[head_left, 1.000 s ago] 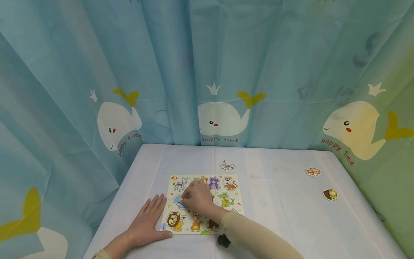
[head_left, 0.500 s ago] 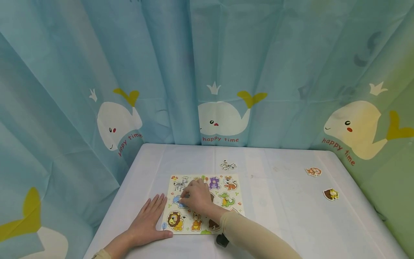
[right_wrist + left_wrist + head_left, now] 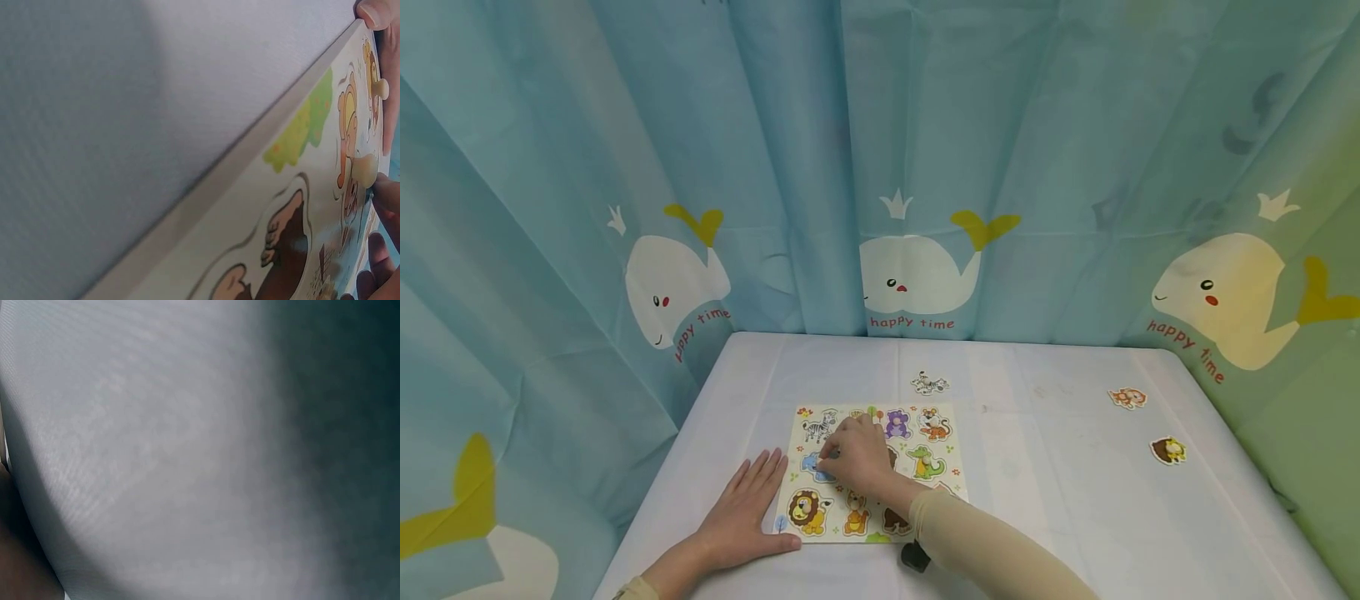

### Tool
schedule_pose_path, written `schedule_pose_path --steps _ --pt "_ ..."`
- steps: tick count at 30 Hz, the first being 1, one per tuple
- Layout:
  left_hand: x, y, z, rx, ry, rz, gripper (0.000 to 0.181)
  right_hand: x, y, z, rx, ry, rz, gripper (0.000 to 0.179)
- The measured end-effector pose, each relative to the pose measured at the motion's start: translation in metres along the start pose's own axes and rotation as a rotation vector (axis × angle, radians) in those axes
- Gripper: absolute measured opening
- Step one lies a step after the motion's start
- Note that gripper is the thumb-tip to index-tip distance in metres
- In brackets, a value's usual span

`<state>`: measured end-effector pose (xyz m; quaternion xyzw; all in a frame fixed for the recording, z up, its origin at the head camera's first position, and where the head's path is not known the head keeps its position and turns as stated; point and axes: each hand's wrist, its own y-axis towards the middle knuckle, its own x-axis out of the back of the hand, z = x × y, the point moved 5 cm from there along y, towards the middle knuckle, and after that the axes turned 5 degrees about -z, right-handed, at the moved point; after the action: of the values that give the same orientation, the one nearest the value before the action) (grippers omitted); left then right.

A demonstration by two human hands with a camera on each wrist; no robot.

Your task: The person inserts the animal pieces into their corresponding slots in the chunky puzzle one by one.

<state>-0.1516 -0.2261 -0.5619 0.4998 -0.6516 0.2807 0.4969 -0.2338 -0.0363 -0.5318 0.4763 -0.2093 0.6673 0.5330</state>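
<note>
A wooden peg puzzle board (image 3: 831, 538) with animal pictures lies near the front left of the table. My right hand (image 3: 861, 457) reaches over its middle. Thumb and forefinger pinch at the blue elephant piece (image 3: 812, 467), which is partly covered by the hand; its knob is hidden. My left hand (image 3: 741, 512) lies flat with fingers spread, its thumb and fingertips at the board's left edge. In the right wrist view, wooden knobs (image 3: 365, 170) stand up from pieces, and right-hand fingertips (image 3: 379, 255) show low over the board. The left wrist view is mostly blurred pale cloth.
A loose zebra piece (image 3: 929, 383) lies just behind the board. Toward the table's right side are a monkey piece (image 3: 1127, 397) and a brown-and-yellow piece (image 3: 1168, 450). A small black object (image 3: 915, 556) shows below the right sleeve (image 3: 985, 542). Whale-print curtains (image 3: 1037, 275) border the table.
</note>
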Motion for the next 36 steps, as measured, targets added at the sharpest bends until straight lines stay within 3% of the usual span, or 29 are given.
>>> schedule_pose_path --steps 5,12,15,36 --pt "0.0040 0.0003 -0.0028 -0.005 -0.024 0.009 0.120 0.0016 -0.0002 0.0007 -0.009 0.005 0.002 0.012" --pt "0.0054 0.0021 -0.0047 0.054 -0.057 0.103 0.123 0.0035 -0.0015 0.0010 -0.014 0.003 0.017 0.011" --pt "0.0045 0.0025 -0.0041 0.063 -0.046 0.115 0.124 0.0038 -0.0015 0.0007 -0.008 0.010 0.019 0.010" --pt "0.0009 0.0018 -0.0018 0.057 -0.039 0.096 0.124 0.0052 0.0005 -0.0006 0.014 -0.009 0.048 0.011"
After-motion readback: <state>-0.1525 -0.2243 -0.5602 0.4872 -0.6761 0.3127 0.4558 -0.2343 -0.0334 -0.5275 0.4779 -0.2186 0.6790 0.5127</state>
